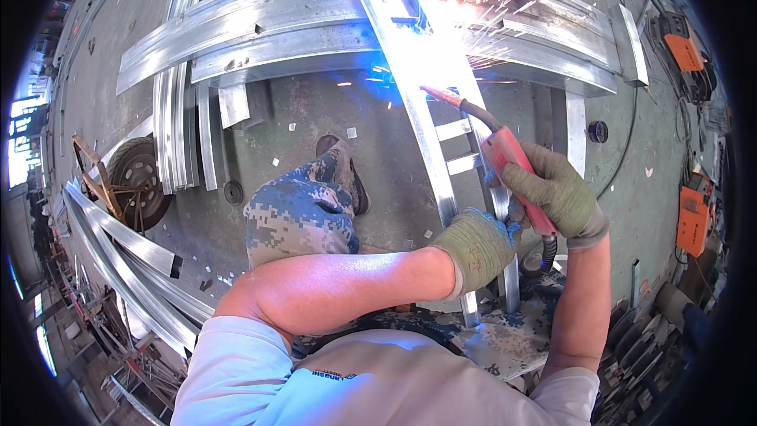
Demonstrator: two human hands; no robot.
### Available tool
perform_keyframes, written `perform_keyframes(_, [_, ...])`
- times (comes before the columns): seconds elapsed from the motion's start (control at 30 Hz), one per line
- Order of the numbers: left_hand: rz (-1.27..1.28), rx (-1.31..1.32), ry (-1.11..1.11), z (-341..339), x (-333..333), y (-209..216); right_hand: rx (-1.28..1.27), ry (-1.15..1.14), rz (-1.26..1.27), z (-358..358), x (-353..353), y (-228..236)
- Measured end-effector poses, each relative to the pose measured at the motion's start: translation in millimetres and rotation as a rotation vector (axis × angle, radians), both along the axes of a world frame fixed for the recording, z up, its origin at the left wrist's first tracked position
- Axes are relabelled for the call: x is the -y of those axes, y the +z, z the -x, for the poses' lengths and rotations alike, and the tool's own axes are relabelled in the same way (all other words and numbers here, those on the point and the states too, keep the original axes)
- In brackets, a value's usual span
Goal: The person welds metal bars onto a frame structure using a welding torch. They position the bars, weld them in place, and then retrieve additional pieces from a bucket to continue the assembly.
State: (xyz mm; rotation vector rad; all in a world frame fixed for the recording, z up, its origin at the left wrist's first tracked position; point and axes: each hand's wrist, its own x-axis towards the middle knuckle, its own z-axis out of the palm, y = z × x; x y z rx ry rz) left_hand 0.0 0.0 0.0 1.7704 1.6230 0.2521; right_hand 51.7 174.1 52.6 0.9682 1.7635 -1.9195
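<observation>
Now our right fingers (527, 181) clasp the torch (498, 150), weld (440, 61) seemingly unfinished, two crossbars (464, 164) placed; left fingers (495, 230) we can't read.

Metal frame (431, 154): part lost in white glare (438, 55); far end cut off by upper picture edge.

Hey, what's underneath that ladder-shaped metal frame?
Beneath the frame: silver beams cross under its far part, and grey floor shows between its rungs. White glare and its rails hide the rest.
</observation>
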Motion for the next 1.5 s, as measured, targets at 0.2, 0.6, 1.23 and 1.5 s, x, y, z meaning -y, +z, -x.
perform_keyframes(0.2, [-0.011,-0.037,-0.043,3,-2,1,0.011,-0.009,0.013,3,0,6])
perform_keyframes(0.6, [-0.045,0.01,0.01,6,-2,6,-0.017,-0.009,0.004,-2,0,-2])
perform_keyframes(1.23, [0.0,0.002,-0.026,4,-1,3,0.026,-0.014,0.016,-2,-1,2])
perform_keyframes(1.5, [-0.027,-0.068,-0.049,2,-2,1,0.001,-0.029,0.013,-2,2,8])
